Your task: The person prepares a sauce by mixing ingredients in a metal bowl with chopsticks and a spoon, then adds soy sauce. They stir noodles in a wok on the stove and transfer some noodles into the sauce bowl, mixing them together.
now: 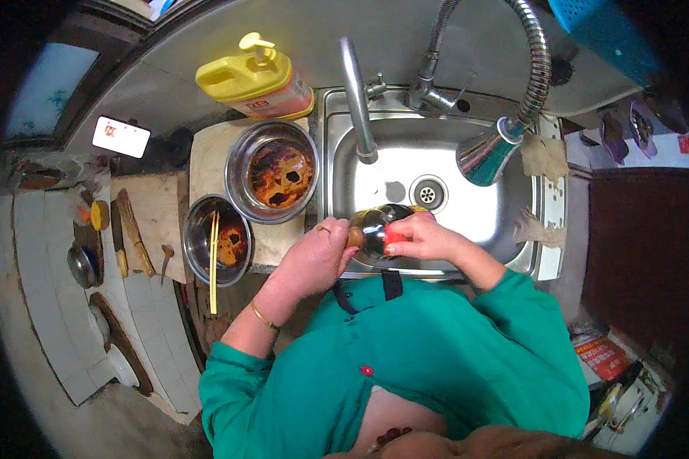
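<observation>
Over the front rim of the steel sink (494, 221), both hands meet at a dark, shiny bottle (373, 229) with a yellow and pink label partly in view. My right hand (422, 236) has its thumb and fingers closed around a red piece on it, which looks like a cap. My left hand (318, 252) is closed at the bottle's left side, around a brown rounded piece (355, 236). Whether that piece belongs to the bottle cannot be made out, since the fingers cover much of it.
Two steel bowls with brown sauce, a larger (281, 183) and a smaller (229, 241), stand left of the sink. Chopsticks (213, 264) lie across the smaller. Behind is a yellow pump jug (258, 80). A faucet (356, 103) and a hose sprayer (488, 152) hang over the basin.
</observation>
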Demonstrator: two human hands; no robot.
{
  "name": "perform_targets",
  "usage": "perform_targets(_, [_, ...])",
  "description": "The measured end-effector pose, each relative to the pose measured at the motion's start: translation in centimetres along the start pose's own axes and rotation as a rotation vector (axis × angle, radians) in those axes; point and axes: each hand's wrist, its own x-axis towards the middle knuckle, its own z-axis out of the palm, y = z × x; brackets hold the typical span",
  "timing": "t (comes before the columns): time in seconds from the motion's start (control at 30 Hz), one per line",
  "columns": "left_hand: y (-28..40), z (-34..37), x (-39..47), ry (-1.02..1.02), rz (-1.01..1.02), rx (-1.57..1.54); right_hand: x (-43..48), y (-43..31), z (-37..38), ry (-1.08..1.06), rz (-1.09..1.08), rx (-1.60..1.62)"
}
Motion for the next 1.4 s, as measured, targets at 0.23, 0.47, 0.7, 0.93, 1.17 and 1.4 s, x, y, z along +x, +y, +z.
perform_targets(0.23, [0.2,0.9,0.3,0.05,0.045,-0.031,-0.5,1.1,0.2,0.083,-0.039,0.058])
perform_targets(0.47, [0.4,3.0,0.3,0.139,-0.142,-0.136,0.4,1.4,1.0,0.127,0.046,0.23])
perform_targets(0.7, [-0.8,1.8,-0.4,0.118,0.156,0.055,0.7,1.8,1.6,0.132,0.234,0.419])
perform_targets(0.93, [-0.4,1.7,-0.6,0.132,0.01,0.116,1.2,2.6,2.4,0.239,0.197,0.33])
perform_targets(1.17, [-0.1,2.5,-0.7,0.194,-0.084,0.038,1.6,3.6,3.3,0.325,0.187,0.418])
perform_targets(1.4, [-1.0,1.4,-1.4,0.2,0.25,0.162,1.4,3.7,3.9,0.419,0.245,0.422])
